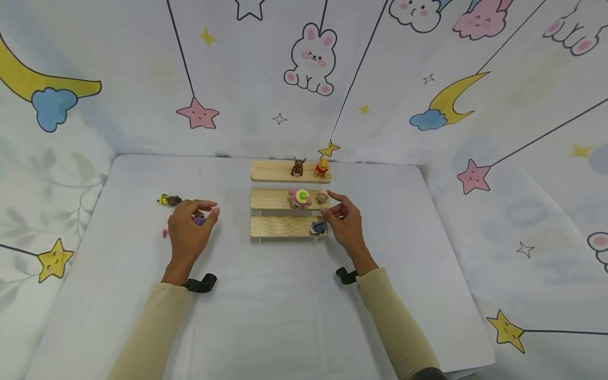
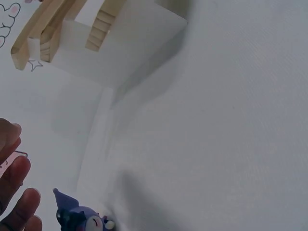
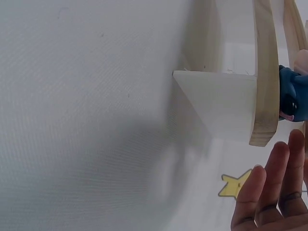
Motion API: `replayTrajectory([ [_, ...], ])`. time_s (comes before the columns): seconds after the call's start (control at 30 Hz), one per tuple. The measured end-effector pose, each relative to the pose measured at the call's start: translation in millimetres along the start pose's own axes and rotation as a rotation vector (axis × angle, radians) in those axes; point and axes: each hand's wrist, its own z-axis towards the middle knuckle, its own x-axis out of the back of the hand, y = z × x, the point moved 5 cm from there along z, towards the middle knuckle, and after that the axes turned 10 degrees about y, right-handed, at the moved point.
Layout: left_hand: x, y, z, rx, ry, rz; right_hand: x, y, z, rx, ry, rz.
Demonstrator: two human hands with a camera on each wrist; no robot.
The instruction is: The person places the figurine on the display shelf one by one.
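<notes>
My left hand [image 1: 187,232] hovers over the left side of the table, thumb and fingers apart. Partly hidden behind it lies a purple-and-black figurine [image 2: 89,219], and a pink figurine [image 1: 164,231] pokes out at its left. Just beyond is a yellow-and-brown figurine [image 1: 169,200]. At the right end of the three-tier wooden shelf [image 1: 277,227], my right hand [image 1: 348,221] has thumb and index finger spread beside a small pinkish figurine [image 1: 322,196] on the middle tier. Below it, a blue figurine [image 3: 293,94] sits on the lowest tier, close to those fingers.
A pink figurine with a green-and-yellow top [image 1: 300,198] occupies the middle tier. On the top tier are a brown long-eared figurine [image 1: 297,167] and a yellow bear in red [image 1: 321,168]. A printed white cloth backdrop [image 1: 256,68] rises behind the white table [image 1: 266,311].
</notes>
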Motion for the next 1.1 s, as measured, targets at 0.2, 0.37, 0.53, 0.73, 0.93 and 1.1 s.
replayTrajectory([
  [0.2, 1.5, -14.0, -5.6, 0.003, 0.004, 0.045, -2.7, 7.9, -2.5, -0.014, 0.011, 0.005],
  [0.37, 0.4, -16.9, -7.3, -0.004, 0.015, 0.041, -8.3, 42.2, -7.0, 0.068, 0.044, -0.042],
  [0.53, -4.1, -16.6, -6.7, 0.011, 0.000, 0.039, -11.4, 52.8, -12.6, 0.114, 0.087, -0.054],
  [0.73, -7.0, -17.4, -7.4, 0.038, -0.031, 0.040, -8.6, 50.2, -7.5, 0.080, 0.068, -0.080],
  [0.93, -3.1, -19.3, -7.5, 0.058, -0.065, 0.061, -2.5, 44.7, 0.9, 0.083, 0.053, -0.044],
  [1.1, 0.2, -24.8, -7.2, 0.071, -0.110, 0.079, 0.5, 40.7, 7.3, 0.133, 0.047, -0.018],
])
